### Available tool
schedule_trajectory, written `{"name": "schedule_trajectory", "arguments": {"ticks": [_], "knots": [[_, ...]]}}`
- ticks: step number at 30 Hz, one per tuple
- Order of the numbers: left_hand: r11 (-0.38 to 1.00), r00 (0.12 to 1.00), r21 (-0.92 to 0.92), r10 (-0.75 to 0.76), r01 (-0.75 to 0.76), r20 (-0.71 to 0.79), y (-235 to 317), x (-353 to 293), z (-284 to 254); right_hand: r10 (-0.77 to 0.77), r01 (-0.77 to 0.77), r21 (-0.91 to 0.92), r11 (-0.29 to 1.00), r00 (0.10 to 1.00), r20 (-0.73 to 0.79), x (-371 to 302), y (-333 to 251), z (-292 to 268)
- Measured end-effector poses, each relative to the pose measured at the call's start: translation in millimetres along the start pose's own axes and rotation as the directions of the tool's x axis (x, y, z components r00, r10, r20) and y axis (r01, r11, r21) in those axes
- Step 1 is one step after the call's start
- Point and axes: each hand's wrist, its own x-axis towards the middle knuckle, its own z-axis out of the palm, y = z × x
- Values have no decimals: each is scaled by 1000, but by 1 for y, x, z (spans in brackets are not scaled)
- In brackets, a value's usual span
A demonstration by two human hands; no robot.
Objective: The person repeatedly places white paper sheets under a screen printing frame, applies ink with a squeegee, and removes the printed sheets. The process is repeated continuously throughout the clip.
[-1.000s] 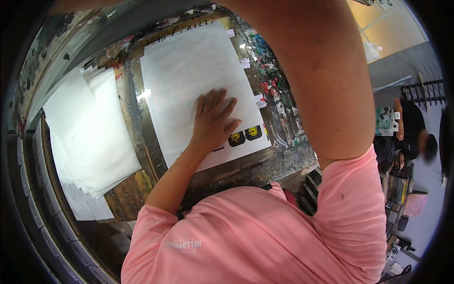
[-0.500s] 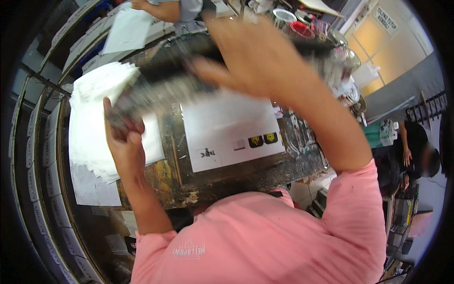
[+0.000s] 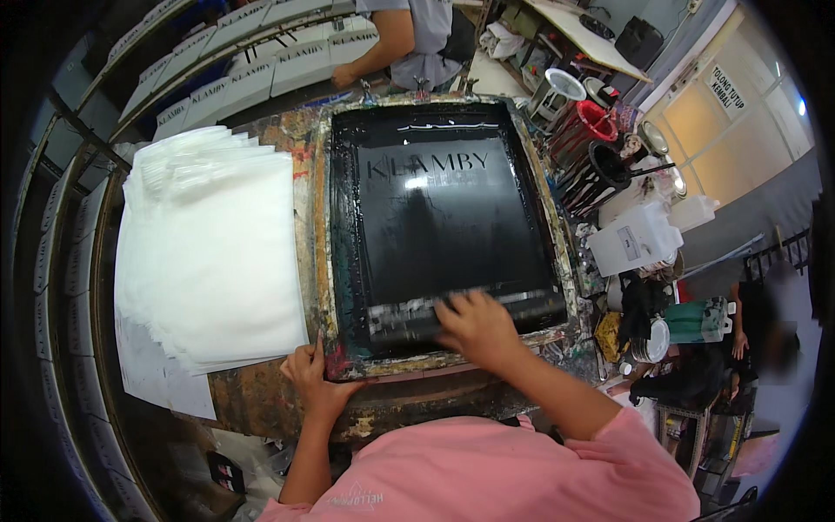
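A screen-printing frame (image 3: 323,217) lies flat on the worktable, its mesh (image 3: 452,235) coated in glossy black ink with dark lettering near the far end. My right hand (image 3: 481,332) is closed round a squeegee (image 3: 400,318), a wide bar lying across the near part of the mesh; hand and bar are slightly blurred. At the frame's near left corner, my left hand (image 3: 315,378) grips the edge, thumb stretched along the near side. Whatever lies beneath the screen is hidden. Left of the frame stands a stack of thin white sheets or bags (image 3: 209,252).
Racks (image 3: 300,65) with printed white pieces line the left and far side. A person (image 3: 404,39) stands beyond the table; another (image 3: 765,313) is at the right. Ink pots (image 3: 596,122), a white jerrycan (image 3: 635,239) and a green container (image 3: 700,320) crowd the right side.
The raised screen has come down flat over the white printed sheet, now hidden. My left hand moved down to the frame's corner, and my right hand came nearer, onto the squeegee.
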Motion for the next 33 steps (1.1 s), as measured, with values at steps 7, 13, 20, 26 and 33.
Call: {"name": "schedule_trajectory", "arguments": {"ticks": [7,13,20,26,33], "knots": [[997,996,-52,-55,59,65,6,4,-11,-39,13,-124,992,977,-208,176,119,43],[976,992,-181,-123,121,-1,15,-4,-9,-13,20,-92,996,997,73,300,181,-12],[913,978,-396,-164,101,-128,18,-18,8,-32,8,-229,973,994,-101,273,173,13],[907,979,-417,-138,63,-152,10,-17,14,-9,-7,-190,982,997,-82,135,74,-4],[555,963,-831,-241,35,-121,49,6,-14,91,-88,-37,995,994,58,4,-37,-86]]}}
